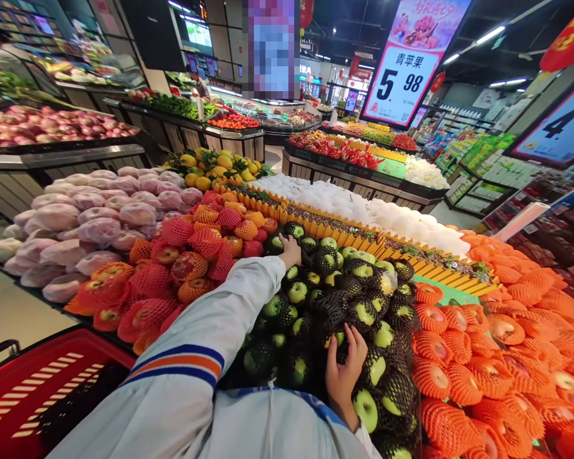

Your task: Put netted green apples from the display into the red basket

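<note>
Green apples point(297, 292) in black foam nets are heaped in front of me. My left arm stretches across the heap, and my left hand point(291, 250) lies at its far left part, against netted apples. Its fingers look apart, with no apple lifted in them; the fingertips are partly hard to make out. Closer to my body, my right hand point(347, 366) rests on the heap with thumb and fingers spread. Its fingertips touch a netted green apple point(336, 339) that sits among the others. An empty-looking black net point(333, 309) lies just beyond it.
Red apples in pink and orange nets point(191, 264) and wrapped pale fruit point(100, 220) lie left. Orange-netted fruit point(454, 344) is piled right. A yellow picket divider point(354, 239) runs behind the apples. A red basket point(43, 382) stands at lower left. Price screens point(404, 76) hang above.
</note>
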`<state>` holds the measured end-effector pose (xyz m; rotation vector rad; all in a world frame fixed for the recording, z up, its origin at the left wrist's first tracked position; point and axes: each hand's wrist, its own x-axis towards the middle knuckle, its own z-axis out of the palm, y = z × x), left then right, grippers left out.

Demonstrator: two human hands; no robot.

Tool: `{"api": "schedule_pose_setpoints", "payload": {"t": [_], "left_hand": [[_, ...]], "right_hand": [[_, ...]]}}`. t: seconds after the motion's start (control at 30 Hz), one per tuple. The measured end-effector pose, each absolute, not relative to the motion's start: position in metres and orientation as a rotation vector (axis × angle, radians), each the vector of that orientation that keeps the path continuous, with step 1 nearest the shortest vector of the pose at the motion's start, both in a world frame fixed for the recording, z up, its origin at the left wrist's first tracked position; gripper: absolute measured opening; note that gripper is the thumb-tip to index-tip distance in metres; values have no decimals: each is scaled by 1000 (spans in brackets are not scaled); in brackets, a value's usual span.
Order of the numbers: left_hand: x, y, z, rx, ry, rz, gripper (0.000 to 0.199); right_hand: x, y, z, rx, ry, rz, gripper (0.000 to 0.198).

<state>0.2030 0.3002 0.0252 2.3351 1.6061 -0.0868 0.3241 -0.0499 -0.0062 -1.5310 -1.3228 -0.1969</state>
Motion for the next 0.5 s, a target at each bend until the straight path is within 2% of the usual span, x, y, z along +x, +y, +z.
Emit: {"api": "schedule_pose_setpoints", "payload": {"t": [0.2,0.5], "left_hand": [[199,311,27,2274,1745,-132,99],[151,329,59,2117,1634,29,101]], "right_hand": [[325,-50,-6,-1531,-1322,-205,37],[325,-49,-4,-1514,-1321,-188,38]]}}
